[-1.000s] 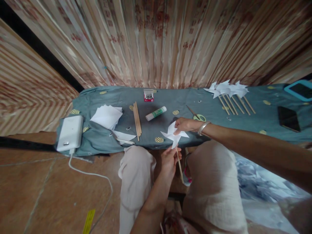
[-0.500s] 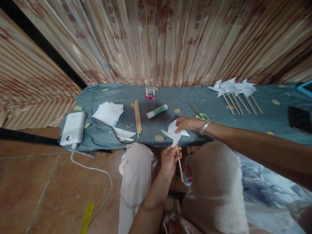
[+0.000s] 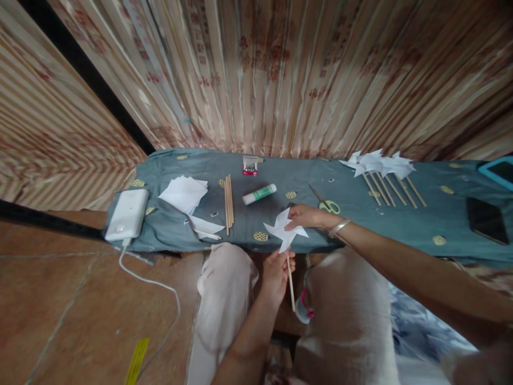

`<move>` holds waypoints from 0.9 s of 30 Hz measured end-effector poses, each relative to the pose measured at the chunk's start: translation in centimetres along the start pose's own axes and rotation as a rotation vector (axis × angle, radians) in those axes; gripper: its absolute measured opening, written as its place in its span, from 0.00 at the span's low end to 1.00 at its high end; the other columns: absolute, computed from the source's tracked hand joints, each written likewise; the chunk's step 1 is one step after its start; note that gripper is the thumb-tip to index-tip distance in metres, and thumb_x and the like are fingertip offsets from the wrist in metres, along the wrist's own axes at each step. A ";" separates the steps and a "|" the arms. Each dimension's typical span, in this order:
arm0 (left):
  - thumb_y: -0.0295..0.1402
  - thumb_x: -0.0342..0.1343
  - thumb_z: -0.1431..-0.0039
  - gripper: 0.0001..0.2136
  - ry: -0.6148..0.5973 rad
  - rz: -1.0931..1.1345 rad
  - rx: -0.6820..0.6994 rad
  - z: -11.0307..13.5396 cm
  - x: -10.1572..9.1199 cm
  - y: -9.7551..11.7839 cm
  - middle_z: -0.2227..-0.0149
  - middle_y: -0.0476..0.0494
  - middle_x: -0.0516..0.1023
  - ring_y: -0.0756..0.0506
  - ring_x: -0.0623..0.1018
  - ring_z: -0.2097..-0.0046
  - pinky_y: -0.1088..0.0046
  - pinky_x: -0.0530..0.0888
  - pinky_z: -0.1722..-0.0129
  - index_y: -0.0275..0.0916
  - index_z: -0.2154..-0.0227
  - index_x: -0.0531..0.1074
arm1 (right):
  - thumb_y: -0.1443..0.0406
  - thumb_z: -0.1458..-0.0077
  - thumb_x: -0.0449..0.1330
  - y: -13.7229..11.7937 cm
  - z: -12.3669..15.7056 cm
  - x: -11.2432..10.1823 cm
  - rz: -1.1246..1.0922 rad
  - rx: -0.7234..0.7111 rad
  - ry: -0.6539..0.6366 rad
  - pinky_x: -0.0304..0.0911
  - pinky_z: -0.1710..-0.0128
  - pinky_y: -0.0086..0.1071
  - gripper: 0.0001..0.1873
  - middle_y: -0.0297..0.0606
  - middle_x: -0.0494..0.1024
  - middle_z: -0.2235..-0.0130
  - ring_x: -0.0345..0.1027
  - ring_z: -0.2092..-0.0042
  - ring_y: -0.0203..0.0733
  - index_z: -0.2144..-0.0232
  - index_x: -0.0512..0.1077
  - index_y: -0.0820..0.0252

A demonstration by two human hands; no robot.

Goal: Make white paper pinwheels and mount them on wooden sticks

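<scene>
A white paper pinwheel (image 3: 284,229) on a thin wooden stick (image 3: 290,286) is held over the front edge of the cloth-covered table. My left hand (image 3: 277,271) is closed around the stick just below the paper blades. With its fingers on the pinwheel's centre, my right hand (image 3: 308,216) presses the paper from above; the fingertips partly hide the middle. Just behind the right hand lie scissors (image 3: 329,205) with pale green handles. A glue stick (image 3: 259,194) rests further left, and an open small red box of pins (image 3: 250,166) stands near the back.
Bare wooden sticks (image 3: 228,206) lie beside a stack of white paper (image 3: 184,193). A metallic pen-like tool (image 3: 208,234) rests on a paper piece. Several finished pinwheels (image 3: 379,162) lie back right, near a phone (image 3: 487,219). A white power bank (image 3: 127,214) with a cable sits left.
The view has tilted slightly, so the table appears lower. Both hands keep their hold on the pinwheel, and its stick now hangs a little more upright.
</scene>
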State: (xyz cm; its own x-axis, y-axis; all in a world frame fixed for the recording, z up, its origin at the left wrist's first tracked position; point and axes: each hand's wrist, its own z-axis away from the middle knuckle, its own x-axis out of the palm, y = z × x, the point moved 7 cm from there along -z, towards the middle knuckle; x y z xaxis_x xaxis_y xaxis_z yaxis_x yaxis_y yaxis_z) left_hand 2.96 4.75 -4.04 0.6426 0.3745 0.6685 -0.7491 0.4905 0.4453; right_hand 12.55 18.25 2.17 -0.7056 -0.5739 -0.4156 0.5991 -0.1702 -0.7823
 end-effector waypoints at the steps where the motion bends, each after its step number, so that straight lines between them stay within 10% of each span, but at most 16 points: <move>1: 0.32 0.72 0.67 0.17 0.001 0.004 -0.001 0.0 0.0 0.1 0.77 0.47 0.77 0.55 0.69 0.79 0.78 0.65 0.75 0.30 0.72 0.76 | 0.58 0.70 0.71 -0.1 0.2 0.1 -0.050 0.001 -0.012 0.60 0.73 0.29 0.16 0.32 0.76 0.77 0.67 0.74 0.37 0.79 0.76 0.62; 9: 0.31 0.72 0.64 0.16 -0.051 0.033 -0.019 0.5 2.1 1.5 0.77 0.47 0.77 0.56 0.71 0.78 0.81 0.67 0.76 0.29 0.70 0.77 | 0.60 0.64 0.71 -0.9 2.0 0.9 -0.487 -0.004 -0.029 0.68 0.67 0.30 0.15 0.37 0.81 0.71 0.73 0.69 0.39 0.71 0.77 0.61; 20: 0.26 0.66 0.52 0.05 -0.097 -0.045 0.041 -1.8 8.8 6.8 0.77 0.48 0.77 0.56 0.72 0.79 0.82 0.69 0.76 0.31 0.71 0.77 | 0.47 0.61 0.70 0.1 2.0 -3.1 -1.120 -0.188 0.296 0.70 0.64 0.32 0.21 0.35 0.83 0.68 0.75 0.65 0.41 0.70 0.78 0.53; 27: 0.27 0.66 0.52 0.04 -0.176 -0.079 0.137 -6.1 13.2 9.4 0.74 0.45 0.80 0.53 0.76 0.72 0.78 0.70 0.68 0.32 0.72 0.78 | 0.44 0.58 0.67 2.1 2.7 -2.4 -0.845 -0.240 0.428 0.66 0.64 0.33 0.23 0.38 0.81 0.71 0.71 0.68 0.40 0.74 0.79 0.57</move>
State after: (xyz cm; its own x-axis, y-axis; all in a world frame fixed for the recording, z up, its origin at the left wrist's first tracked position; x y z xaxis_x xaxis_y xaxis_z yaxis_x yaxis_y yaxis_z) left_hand 5.39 19.11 5.36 0.6712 0.1906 0.7164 -0.7202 0.3966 0.5693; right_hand 16.55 17.13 2.81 -0.9733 0.0096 0.2293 -0.2267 -0.1965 -0.9539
